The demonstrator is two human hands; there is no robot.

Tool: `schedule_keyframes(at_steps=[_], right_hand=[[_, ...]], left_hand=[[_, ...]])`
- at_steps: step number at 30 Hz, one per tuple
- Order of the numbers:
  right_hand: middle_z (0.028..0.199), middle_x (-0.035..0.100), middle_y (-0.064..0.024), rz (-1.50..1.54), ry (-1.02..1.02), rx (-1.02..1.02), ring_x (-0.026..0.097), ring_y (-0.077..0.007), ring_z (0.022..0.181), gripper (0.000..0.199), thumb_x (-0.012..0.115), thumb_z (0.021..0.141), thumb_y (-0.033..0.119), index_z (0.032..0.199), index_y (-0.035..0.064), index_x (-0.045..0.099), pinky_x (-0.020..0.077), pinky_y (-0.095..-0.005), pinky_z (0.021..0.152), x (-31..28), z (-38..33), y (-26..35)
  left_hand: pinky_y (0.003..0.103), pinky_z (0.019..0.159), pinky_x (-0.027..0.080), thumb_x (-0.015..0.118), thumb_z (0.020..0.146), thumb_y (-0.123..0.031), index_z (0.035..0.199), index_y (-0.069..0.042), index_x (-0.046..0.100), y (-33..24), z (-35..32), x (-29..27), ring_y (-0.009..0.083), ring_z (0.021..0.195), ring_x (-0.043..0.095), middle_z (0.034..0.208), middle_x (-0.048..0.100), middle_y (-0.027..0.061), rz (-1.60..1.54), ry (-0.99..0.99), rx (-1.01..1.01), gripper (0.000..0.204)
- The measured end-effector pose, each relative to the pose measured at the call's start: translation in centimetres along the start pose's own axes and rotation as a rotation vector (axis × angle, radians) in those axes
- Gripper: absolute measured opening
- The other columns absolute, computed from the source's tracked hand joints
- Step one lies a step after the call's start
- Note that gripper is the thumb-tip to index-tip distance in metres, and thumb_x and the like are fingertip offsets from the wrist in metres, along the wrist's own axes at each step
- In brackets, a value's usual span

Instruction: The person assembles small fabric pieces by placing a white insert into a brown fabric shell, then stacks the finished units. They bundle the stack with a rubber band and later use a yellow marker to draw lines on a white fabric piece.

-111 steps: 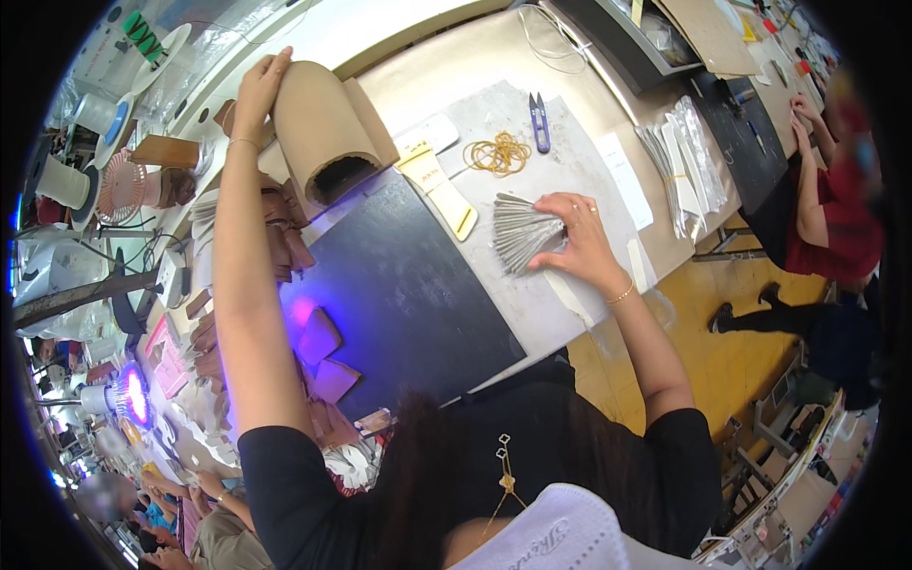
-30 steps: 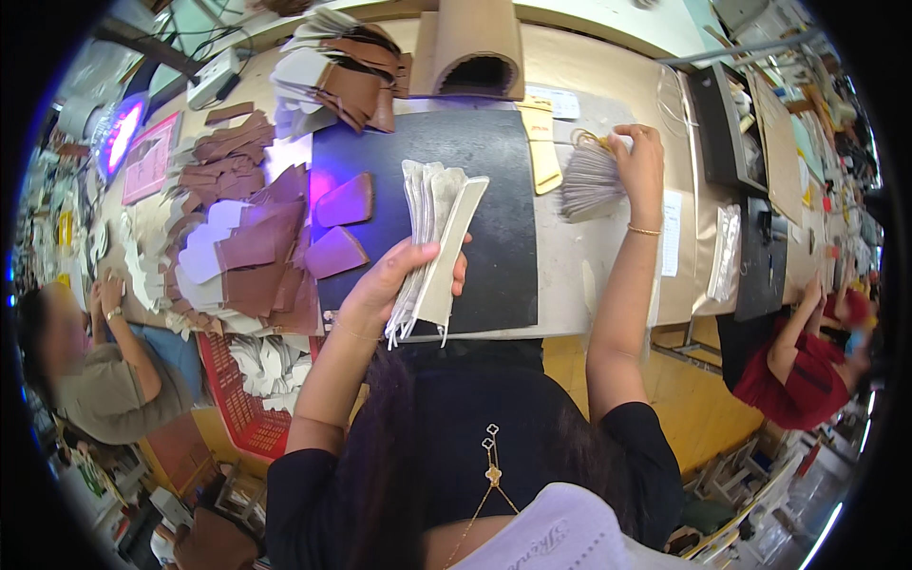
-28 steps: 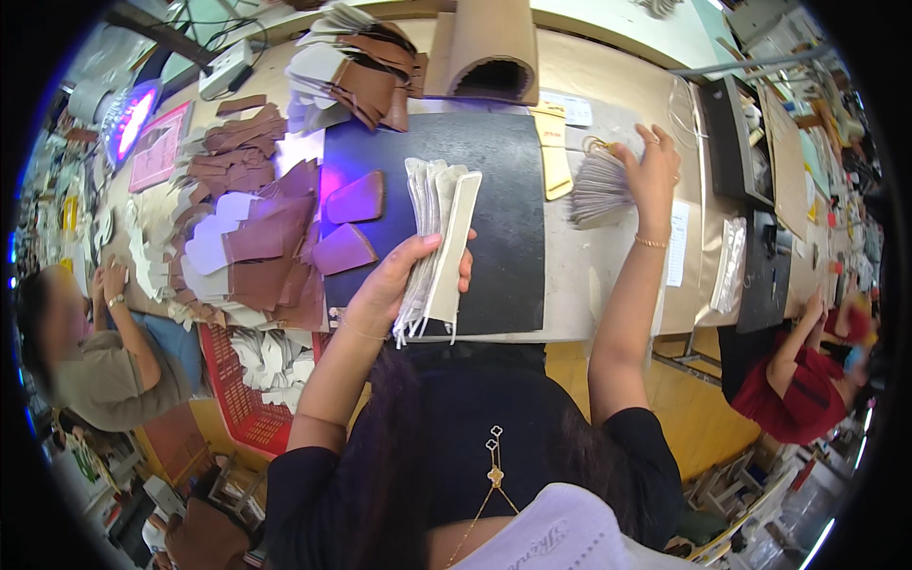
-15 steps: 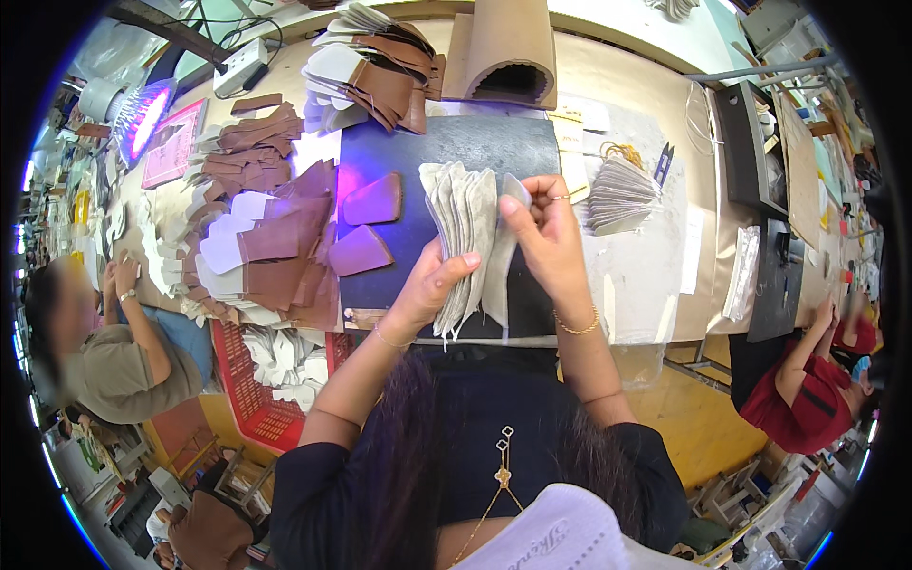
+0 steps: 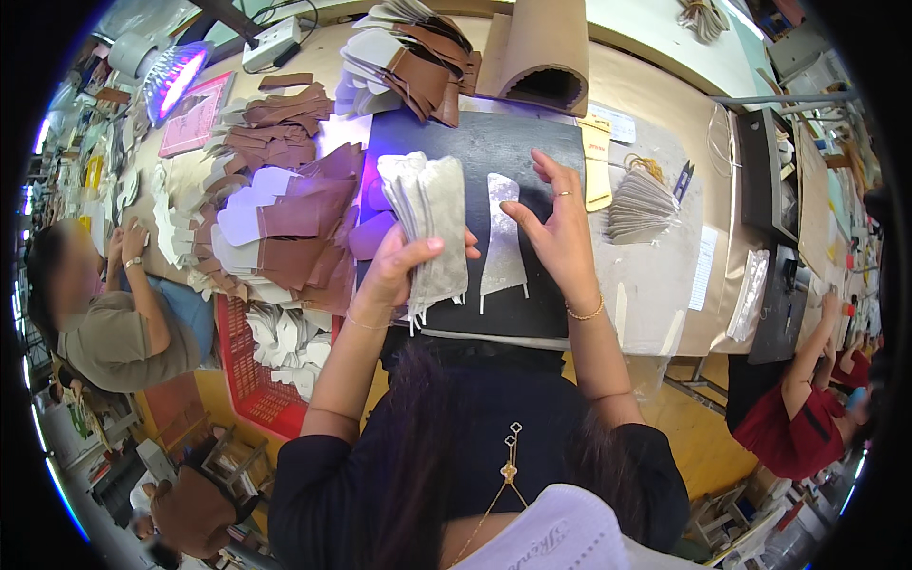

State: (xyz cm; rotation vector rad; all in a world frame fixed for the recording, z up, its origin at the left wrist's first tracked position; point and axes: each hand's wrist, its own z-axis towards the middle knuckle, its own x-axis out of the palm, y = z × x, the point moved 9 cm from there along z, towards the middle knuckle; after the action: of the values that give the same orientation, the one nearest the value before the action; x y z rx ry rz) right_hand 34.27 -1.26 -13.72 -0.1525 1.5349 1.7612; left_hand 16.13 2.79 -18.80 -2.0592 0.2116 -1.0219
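On the black mat, one silvery cut piece under the right hand's fingers.

Right hand (image 5: pixel 560 233) lies spread, fingers (image 5: pixel 521 214) touching a flat, tapered silver-grey piece (image 5: pixel 501 247) on the dark mat (image 5: pixel 513 157). Left hand (image 5: pixel 404 271) is closed around a thick stack of matching pieces (image 5: pixel 432 223), just beside it. Brown and white leather cut-outs (image 5: pixel 285 209) heap leftward on the bench (image 5: pixel 655 275); a fanned grey bundle (image 5: pixel 641 204) lies right.

Left hand (image 5: pixel 399 271) covers the lower stack (image 5: pixel 432 228); piece count cannot be told. Right hand (image 5: pixel 560 233) overlaps the single piece (image 5: pixel 502 242) at its right edge. Mat (image 5: pixel 494 157) partly hidden beneath both. Fanned bundle (image 5: pixel 638 204) (beyond the mat) too small to identify. Roll (image 5: pixel 537 47) cut off at top.
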Motion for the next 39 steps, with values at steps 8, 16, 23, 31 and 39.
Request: schedule_keyframes(at_steps=[8,16,23,31,39], right_hand=[[0.131,0.053,-0.0127,0.252,0.203,-0.259,0.052,-0.0301,0.118,0.051,0.079,0.076,0.023,0.124,0.0123,0.063,0.0443,-0.0387,0.097,0.5,0.7,6.5],[0.105,0.060,-0.0155,0.912,0.412,-0.072,0.061,-0.0251,0.102,0.025,0.069,0.088,0.008,0.102,0.0070,0.047,0.0494,-0.0375,0.090,0.1,-3.7,6.1],[0.102,0.057,-0.0121,1.018,0.027,0.350,0.065,-0.0186,0.079,0.042,0.065,0.092,0.012,0.125,0.0043,0.041,0.0553,-0.0298,0.052,-4.3,-2.3,-2.2],[0.120,0.058,-0.0137,0.031,-0.013,-0.146,0.056,-0.0331,0.111,0.038,0.074,0.081,0.014,0.116,0.0048,0.065,0.0450,-0.0369,0.096,-3.5,-0.9,0.9],[0.121,0.058,-0.0126,0.111,0.012,-0.146,0.058,-0.0248,0.110,0.026,0.076,0.078,0.006,0.100,0.0037,0.062,0.0466,-0.0351,0.091,-0.5,-2.5,5.0]], left_hand=[[0.039,0.090,0.053,0.072,0.074,-0.021,0.128,0.005,0.048,0.3,-1.0,1.9,0.0277,0.099,0.066,0.108,0.064,0.0197,0.094,0.107,0.005,0.065],[0.037,0.086,0.053,0.071,0.081,-0.029,0.123,0.004,0.052,1.1,-0.2,0.7,0.0230,0.097,0.065,0.110,0.063,0.0151,-0.120,0.031,0.066,0.057],[0.035,0.084,0.054,0.069,0.079,-0.022,0.115,0.003,0.056,2.1,0.0,0.8,0.0203,0.091,0.065,0.101,0.064,0.0129,-0.083,0.151,-0.014,0.046],[0.037,0.088,0.053,0.069,0.079,-0.017,0.122,0.003,0.053,2.9,-0.3,1.4,0.0217,0.094,0.066,0.104,0.065,0.0142,-0.089,0.145,-0.053,0.050],[0.036,0.087,0.053,0.067,0.082,-0.019,0.127,0.003,0.050,3.4,-0.4,2.3,0.0231,0.094,0.065,0.106,0.062,0.0131,-0.106,0.098,-0.035,0.052]])
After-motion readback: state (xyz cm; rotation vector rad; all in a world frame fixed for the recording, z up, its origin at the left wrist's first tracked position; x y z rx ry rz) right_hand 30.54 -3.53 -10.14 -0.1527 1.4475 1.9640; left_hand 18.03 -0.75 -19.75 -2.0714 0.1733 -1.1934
